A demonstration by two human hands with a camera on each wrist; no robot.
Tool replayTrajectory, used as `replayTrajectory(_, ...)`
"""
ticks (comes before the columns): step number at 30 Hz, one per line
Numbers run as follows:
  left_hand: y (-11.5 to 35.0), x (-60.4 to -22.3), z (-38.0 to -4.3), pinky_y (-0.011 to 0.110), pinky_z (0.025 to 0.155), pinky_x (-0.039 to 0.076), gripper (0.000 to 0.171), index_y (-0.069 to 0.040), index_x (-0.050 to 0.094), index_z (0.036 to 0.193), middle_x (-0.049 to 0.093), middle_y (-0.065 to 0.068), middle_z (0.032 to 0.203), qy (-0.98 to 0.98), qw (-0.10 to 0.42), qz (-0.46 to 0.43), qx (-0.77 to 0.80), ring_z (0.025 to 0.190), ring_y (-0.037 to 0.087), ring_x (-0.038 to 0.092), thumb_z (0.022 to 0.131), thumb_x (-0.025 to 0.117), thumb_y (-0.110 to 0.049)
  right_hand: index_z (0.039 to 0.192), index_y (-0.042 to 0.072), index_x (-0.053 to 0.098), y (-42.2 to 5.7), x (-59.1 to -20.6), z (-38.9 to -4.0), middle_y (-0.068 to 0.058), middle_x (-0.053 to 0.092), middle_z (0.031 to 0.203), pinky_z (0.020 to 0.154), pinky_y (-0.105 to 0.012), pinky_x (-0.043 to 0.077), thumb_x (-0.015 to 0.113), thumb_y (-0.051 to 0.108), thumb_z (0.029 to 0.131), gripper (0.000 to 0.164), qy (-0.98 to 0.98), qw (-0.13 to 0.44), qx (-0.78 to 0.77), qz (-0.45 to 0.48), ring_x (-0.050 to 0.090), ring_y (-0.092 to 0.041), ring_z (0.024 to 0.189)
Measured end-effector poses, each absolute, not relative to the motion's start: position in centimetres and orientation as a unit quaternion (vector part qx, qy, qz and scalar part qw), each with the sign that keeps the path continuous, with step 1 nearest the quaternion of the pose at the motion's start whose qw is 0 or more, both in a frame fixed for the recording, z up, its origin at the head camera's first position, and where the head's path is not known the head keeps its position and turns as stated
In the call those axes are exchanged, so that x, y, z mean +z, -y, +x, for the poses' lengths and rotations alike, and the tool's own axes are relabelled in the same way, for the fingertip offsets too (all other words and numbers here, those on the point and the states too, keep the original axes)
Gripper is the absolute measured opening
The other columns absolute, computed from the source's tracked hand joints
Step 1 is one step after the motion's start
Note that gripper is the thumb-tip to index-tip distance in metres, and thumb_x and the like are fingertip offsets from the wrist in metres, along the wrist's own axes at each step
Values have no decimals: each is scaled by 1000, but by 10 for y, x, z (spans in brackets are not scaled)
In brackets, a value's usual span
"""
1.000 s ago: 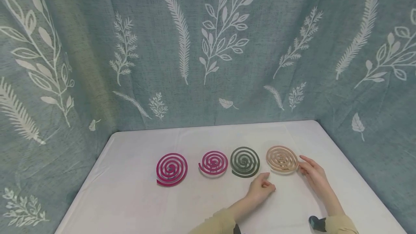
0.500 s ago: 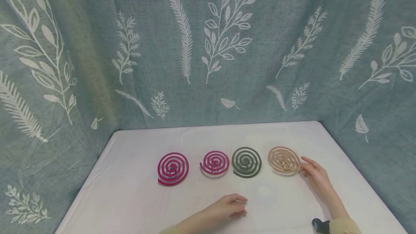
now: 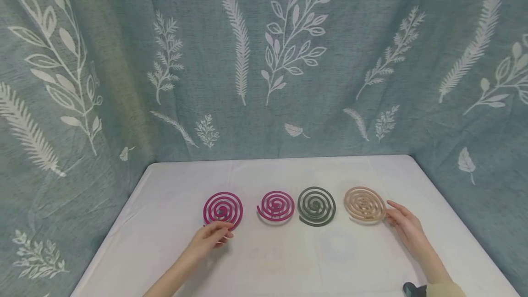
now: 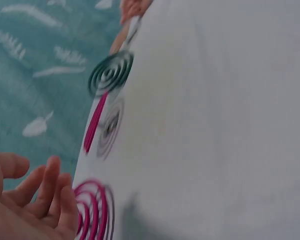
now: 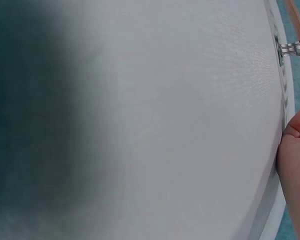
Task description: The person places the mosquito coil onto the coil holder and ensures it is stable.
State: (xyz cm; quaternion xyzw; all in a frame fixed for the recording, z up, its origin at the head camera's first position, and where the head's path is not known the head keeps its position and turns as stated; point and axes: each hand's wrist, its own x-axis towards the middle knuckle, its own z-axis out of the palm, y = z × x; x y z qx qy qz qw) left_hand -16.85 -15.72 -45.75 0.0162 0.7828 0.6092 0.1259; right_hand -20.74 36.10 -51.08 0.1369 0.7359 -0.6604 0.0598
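Note:
Several spiral mosquito coils stand in a row in the head view: a magenta coil (image 3: 222, 210) at left, a second magenta coil (image 3: 276, 205), a dark green coil (image 3: 316, 205) and a tan coil (image 3: 364, 203). My left hand (image 3: 214, 236) is at the lower edge of the leftmost coil, partly covering it. In the left wrist view its fingers (image 4: 50, 187) are loosely spread beside that coil, holding nothing. My right hand (image 3: 406, 226) pinches the tan coil's right edge. The right wrist view shows the fingers at that edge, with a metal stand (image 5: 291, 48) under the coil.
The coils are on a table with a white cloth (image 3: 288, 260). Behind and at both sides hangs a blue-green curtain (image 3: 198, 58) with white leaf patterns. A dark wrist-worn device (image 3: 414, 289) shows at my right sleeve (image 3: 445, 289).
My left hand has moved left, from beside the green and tan coils to the leftmost magenta coil. The right hand stays at the tan coil. The view has shifted slightly.

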Motion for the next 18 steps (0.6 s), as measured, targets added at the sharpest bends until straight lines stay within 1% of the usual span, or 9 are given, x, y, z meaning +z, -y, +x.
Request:
replayTrajectory(2, 175, -455, -171, 23, 76, 50, 35, 11, 53, 121, 68, 2, 89, -791, 80, -38, 605, 80, 7, 60, 98, 48, -14, 150, 0, 13, -362, -511, -207, 23, 52, 94, 81, -6, 45, 49, 33, 98, 71, -731, 57, -666, 138, 50, 8, 89)
replayTrajectory(5, 204, -454, -176, 18, 74, 48, 36, 11, 51, 124, 64, -16, 81, -802, 12, -99, 589, 76, -2, 57, 99, 45, -15, 150, 0, 12, -362, -512, -207, 23, 53, 91, 80, -7, 45, 48, 31, 99, 70, -728, 50, -669, 140, 50, 7, 87)
replayTrajectory(8, 231, -454, -181, 12, 73, 44, 40, 7, 50, 127, 62, -28, 79, -824, -46, -148, 545, 79, -7, 54, 101, 39, -20, 150, -1, 13, -360, -513, -206, 23, 54, 88, 79, -7, 45, 47, 28, 99, 68, -721, 38, -677, 142, 50, 7, 85)
replayTrajectory(10, 245, -454, -185, 17, 79, 43, 42, 5, 50, 129, 71, -16, 89, -840, -80, -171, 509, 90, 2, 58, 102, 34, -23, 150, -1, 13, -358, -512, -205, 23, 54, 86, 78, -7, 45, 47, 27, 99, 67, -716, 30, -683, 142, 50, 6, 84)
replayTrajectory(12, 256, -456, -188, 28, 87, 44, 45, 3, 50, 130, 72, 3, 106, -855, -105, -184, 474, 105, 18, 59, 102, 29, -26, 149, -2, 13, -357, -512, -204, 22, 54, 85, 78, -8, 45, 47, 26, 99, 66, -708, 24, -691, 142, 49, 6, 83)
replayTrajectory(13, 259, -457, -189, 34, 89, 43, 46, 3, 50, 130, 69, 11, 114, -866, -117, -188, 449, 111, 26, 57, 102, 28, -27, 149, -2, 14, -357, -512, -204, 21, 54, 85, 77, -8, 45, 47, 26, 99, 66, -704, 22, -695, 141, 49, 6, 83)
replayTrajectory(15, 265, -459, -191, 48, 95, 40, 49, 4, 47, 133, 56, 26, 128, -876, -127, -177, 430, 121, 41, 48, 102, 27, -28, 147, 4, 22, -358, -511, -204, 21, 55, 85, 77, -8, 45, 47, 25, 99, 58, -696, 21, -704, 140, 50, 6, 82)
replayTrajectory(16, 267, -460, -192, 53, 97, 37, 49, 5, 45, 134, 52, 28, 130, -882, -127, -170, 421, 124, 45, 44, 102, 27, -28, 144, 8, 29, -358, -510, -204, 20, 55, 84, 77, -9, 45, 47, 23, 99, 50, -686, 20, -714, 140, 51, 6, 81)
replayTrajectory(18, 271, -462, -195, 56, 101, 34, 51, 6, 42, 137, 48, 30, 134, -895, -126, -150, 401, 126, 47, 40, 103, 28, -30, 131, 18, 40, -359, -509, -205, 19, 57, 82, 75, -10, 46, 47, 21, 99, 33, -665, 17, -732, 146, 52, 5, 79)
